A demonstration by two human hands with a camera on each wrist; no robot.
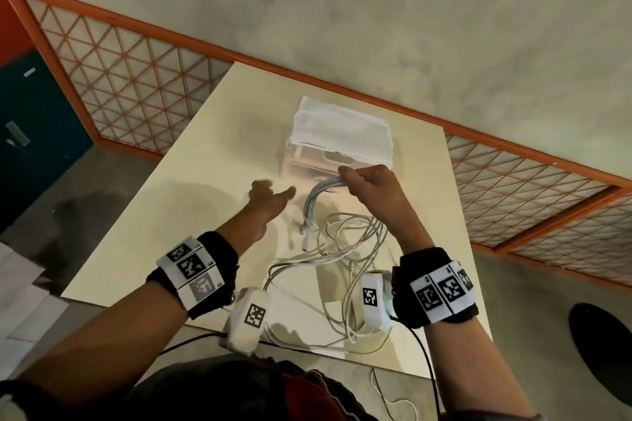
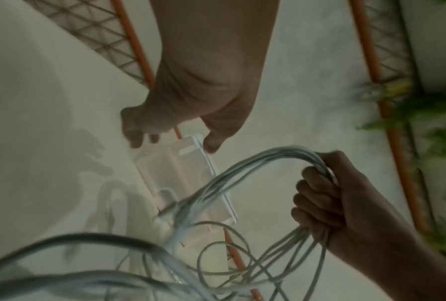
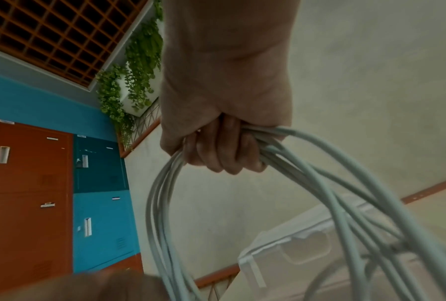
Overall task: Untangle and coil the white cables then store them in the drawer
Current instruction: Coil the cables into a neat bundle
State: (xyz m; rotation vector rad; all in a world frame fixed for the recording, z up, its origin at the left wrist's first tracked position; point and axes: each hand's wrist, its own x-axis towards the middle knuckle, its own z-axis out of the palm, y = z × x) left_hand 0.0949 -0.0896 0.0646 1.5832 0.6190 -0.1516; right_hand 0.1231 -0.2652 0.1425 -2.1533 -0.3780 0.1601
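Observation:
My right hand [image 1: 352,176] grips a looped bundle of white cables [image 1: 321,191] just in front of the small white translucent drawer box [image 1: 338,133]. Its fingers curl fully round the strands [image 3: 281,146]. The remaining cable lies in a loose tangle [image 1: 349,243] on the table, trailing toward me. My left hand [image 1: 273,191] is blurred, held out with relaxed fingers left of the bundle, and holds nothing. In the left wrist view this left hand [image 2: 170,142] hovers at the far end of the drawer box [image 2: 165,175], beside the right hand [image 2: 317,193] and its cables [image 2: 268,160].
The cream table [image 1: 191,202] ends close to my body, where some cable hangs over the edge. An orange lattice railing [image 1: 113,79] runs behind it. Lockers [image 3: 28,183] stand to the left. A dark round object [image 1: 602,345] lies on the floor at right.

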